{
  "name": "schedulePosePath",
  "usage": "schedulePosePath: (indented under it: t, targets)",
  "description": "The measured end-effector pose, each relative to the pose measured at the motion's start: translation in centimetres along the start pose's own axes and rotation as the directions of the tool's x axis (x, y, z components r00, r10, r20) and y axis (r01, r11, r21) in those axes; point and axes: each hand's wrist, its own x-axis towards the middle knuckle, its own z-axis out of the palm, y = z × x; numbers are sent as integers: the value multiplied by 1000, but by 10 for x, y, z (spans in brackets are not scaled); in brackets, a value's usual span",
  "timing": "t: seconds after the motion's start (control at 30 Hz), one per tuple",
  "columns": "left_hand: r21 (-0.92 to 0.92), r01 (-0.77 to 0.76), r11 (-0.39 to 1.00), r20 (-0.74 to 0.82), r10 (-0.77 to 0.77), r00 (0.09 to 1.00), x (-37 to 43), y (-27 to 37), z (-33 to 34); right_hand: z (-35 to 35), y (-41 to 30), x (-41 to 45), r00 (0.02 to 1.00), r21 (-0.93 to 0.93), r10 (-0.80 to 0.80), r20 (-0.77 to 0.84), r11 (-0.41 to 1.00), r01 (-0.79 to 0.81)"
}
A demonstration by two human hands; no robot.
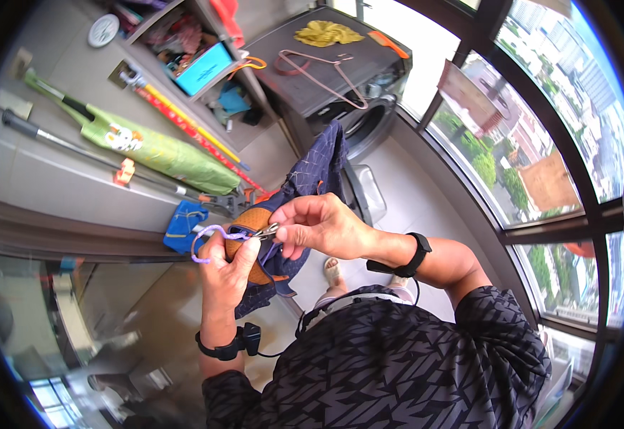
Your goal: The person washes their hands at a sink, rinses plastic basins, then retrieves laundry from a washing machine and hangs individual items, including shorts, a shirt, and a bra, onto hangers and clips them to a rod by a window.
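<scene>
A dark blue patterned garment (314, 166) with orange-brown trim hangs in front of me, below both hands. My left hand (229, 263) grips a purple-wrapped hanger (203, 259) and part of the trim, its thumb against a small metal clip (267, 231). From the other side, the fingers and thumb of my right hand (317, 228) pinch that clip at the trim's edge. How far the clip's jaws are apart cannot be told. The fabric hides the rest of the hanger.
A front-loading washing machine (339, 86) stands ahead, with a wire hanger (352, 88) and yellow cloth (327, 33) on top. Shelves (210, 32) and long-handled tools line the left wall. A grey bin (368, 194) stands beyond the garment. Windows (483, 155) curve along the right.
</scene>
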Motion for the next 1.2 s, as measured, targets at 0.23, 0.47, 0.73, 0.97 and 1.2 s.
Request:
schedulePosePath:
  t: [0.23, 0.47, 0.73, 0.97, 1.2]
  targets:
    - [127, -121, 985, 185, 96, 978, -11, 69, 86, -48, -45, -120, 985, -157, -136, -103, 980, 119]
    - [92, -291, 952, 403, 231, 886, -3, 165, 147, -145, -173, -271, 820, -920, -553, 149, 226, 319]
    - [17, -437, 899, 593, 343, 729, 2, 238, 254, -171, -221, -365, 872, -990, -470, 139, -80, 115]
    - [-120, -479, 870, 684, 422, 595, 33, 259, 326, -197, -240, -420, 895, -995, -435, -95, 80, -67]
    - [-366, -481, 797, 708, 574, 411, 108, 286, 391, -249, -258, -476, 869, -965, -421, -260, 80, -250]
